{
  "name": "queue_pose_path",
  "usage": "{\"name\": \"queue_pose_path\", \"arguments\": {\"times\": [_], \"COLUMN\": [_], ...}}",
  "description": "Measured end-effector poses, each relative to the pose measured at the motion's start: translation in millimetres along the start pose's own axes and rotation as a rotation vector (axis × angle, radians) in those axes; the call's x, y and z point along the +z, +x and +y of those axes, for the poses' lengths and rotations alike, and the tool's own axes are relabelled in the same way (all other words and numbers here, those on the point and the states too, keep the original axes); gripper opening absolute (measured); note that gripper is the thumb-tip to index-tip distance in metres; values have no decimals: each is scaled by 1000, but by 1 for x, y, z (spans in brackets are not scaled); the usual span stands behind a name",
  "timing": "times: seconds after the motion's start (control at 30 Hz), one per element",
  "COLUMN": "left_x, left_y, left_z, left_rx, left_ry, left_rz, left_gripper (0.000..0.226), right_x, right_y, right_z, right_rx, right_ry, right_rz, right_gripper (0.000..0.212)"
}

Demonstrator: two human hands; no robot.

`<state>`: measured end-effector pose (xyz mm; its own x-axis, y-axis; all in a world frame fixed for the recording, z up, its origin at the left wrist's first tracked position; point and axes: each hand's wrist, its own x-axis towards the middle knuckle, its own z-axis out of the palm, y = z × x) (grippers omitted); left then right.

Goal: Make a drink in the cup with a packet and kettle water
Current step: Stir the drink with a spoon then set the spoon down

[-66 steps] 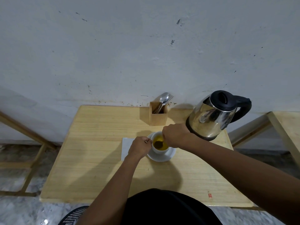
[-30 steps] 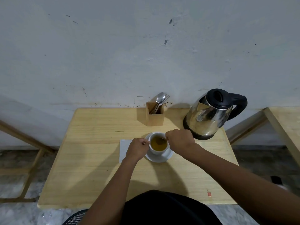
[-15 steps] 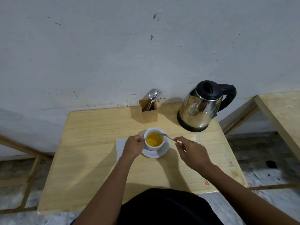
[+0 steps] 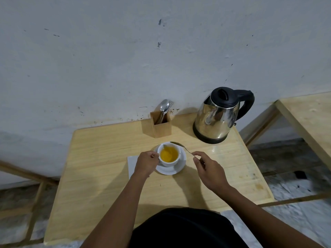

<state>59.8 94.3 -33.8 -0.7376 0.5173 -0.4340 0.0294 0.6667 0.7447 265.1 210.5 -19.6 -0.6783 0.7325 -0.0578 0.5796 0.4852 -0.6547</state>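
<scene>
A white cup (image 4: 170, 162) filled with yellow-orange drink stands on a white saucer (image 4: 176, 170) in the middle of the wooden table (image 4: 100, 178). My left hand (image 4: 146, 162) grips the cup's left side. My right hand (image 4: 206, 166) pinches the handle of a metal spoon (image 4: 180, 146), whose bowl hangs just above the cup's far right rim, outside the liquid. The steel kettle (image 4: 217, 116) with a black lid and handle sits at the table's back right. No packet can be made out.
A wooden holder (image 4: 160, 125) with a spoon and fork stands at the back by the wall. A white napkin (image 4: 132, 165) lies under my left hand. Another wooden table (image 4: 311, 120) is at the right. The table's edges drop to a stone floor.
My right hand was stirring inside the cup; it has since drawn back to the right and lifted the spoon out of the drink. My left hand has stayed on the cup.
</scene>
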Motion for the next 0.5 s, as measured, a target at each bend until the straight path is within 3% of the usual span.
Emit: {"name": "queue_pose_path", "arguments": {"times": [0.5], "left_x": [2], "left_y": [2], "left_z": [-4], "left_rx": [-7], "left_ry": [-18], "left_rz": [3], "left_gripper": [24], "right_x": [6], "right_y": [3], "right_z": [-1], "right_rx": [45], "right_ry": [17], "right_rz": [-6], "right_gripper": [32]}}
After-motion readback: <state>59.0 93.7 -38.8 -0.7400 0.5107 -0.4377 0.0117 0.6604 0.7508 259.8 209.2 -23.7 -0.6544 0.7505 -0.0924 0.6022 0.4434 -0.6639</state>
